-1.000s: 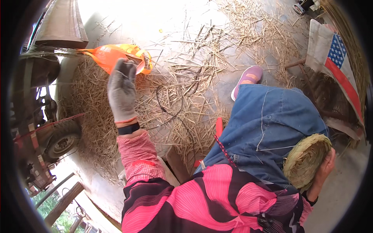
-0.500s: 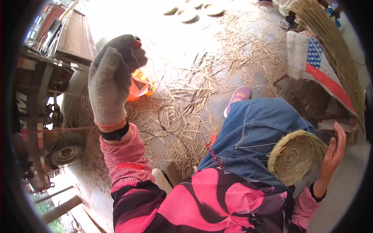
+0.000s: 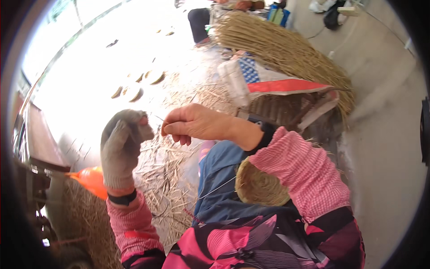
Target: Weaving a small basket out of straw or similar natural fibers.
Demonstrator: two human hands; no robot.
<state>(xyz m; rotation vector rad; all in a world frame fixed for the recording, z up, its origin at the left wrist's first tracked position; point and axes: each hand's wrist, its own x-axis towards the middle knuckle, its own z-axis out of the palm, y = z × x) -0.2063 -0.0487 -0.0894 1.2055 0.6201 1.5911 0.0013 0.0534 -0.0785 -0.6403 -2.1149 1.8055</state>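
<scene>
My left hand [image 3: 124, 145], in a grey knitted glove with a bare fingertip showing, is raised at the left with its fingers curled closed. Whatever it holds is hidden. Close beside it, a small gap away, my bare right hand [image 3: 192, 123] has thumb and fingers pressed together in a pinch; what is between them is too small to make out. A round coiled straw basket [image 3: 257, 184] rests on my lap, partly covered by my right sleeve. A thin pale thread [image 3: 217, 187] crosses my blue trousers [image 3: 222, 166] by the basket.
A long bundle of straw [image 3: 277, 49] lies beyond a white, red and blue sack [image 3: 286, 85]. Loose straw [image 3: 161, 172] litters the floor. Several small round baskets [image 3: 133, 93] lie farther off. An orange bag [image 3: 92, 180] is beside my left arm. Another person's hand [image 3: 244, 5] shows at the top.
My right hand has come up from beside the basket to near my left hand, going from spread fingers to a pinch. The view has swung to the right.
</scene>
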